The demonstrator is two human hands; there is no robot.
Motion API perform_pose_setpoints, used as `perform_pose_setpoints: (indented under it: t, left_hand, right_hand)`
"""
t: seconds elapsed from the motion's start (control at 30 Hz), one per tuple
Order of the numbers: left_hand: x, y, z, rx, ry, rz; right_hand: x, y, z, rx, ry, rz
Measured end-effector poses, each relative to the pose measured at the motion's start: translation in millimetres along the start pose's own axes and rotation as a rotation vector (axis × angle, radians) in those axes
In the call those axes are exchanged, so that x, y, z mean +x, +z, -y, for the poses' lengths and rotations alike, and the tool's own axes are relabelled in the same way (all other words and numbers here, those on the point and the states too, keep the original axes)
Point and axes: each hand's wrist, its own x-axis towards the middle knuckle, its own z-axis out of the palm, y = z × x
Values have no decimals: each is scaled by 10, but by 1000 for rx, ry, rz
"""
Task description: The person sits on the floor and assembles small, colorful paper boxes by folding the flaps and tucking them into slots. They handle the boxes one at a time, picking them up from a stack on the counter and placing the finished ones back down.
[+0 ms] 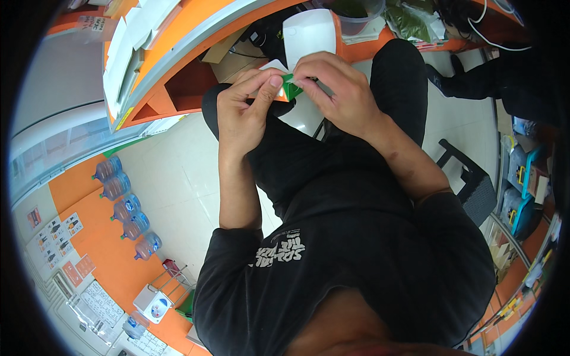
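Note:
Up near the orange counter, a small green, orange and white carton is held above my lap. My left hand grips its left side, thumb on the near face and fingers behind. My right hand is closed in a pinch at the carton's upper right edge, by a green flap. Whether anything else is between those fingertips is too small to tell. Just beyond my hands stands a white box-like thing with rounded corners.
The orange counter curves across the upper left, with papers on it. A black stool stands right of me, near another person's leg. Several large water bottles line the orange wall on the left. Shelves hold goods at far right.

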Motion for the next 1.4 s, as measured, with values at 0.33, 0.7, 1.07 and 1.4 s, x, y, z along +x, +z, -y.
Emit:
perform_pose_setpoints:
  t: [0.33, 0.7, 1.07, 1.4]
  left_hand:
    - [122, -21, -60, 500, 445, -155]
    - [-117, 348, 545, -114, -53, -356]
    - [102, 432, 238, -453, -167, -253]
    - [175, 519, 126, -86, 63, -299]
  right_hand:
    - [-66, 9, -155, 782, 605, 100]
    - [-78, -53, -273, -22, 364, -15]
    - [-49, 52, -506, 503, 688, -16]
    - [3, -72, -253, 23, 525, -223]
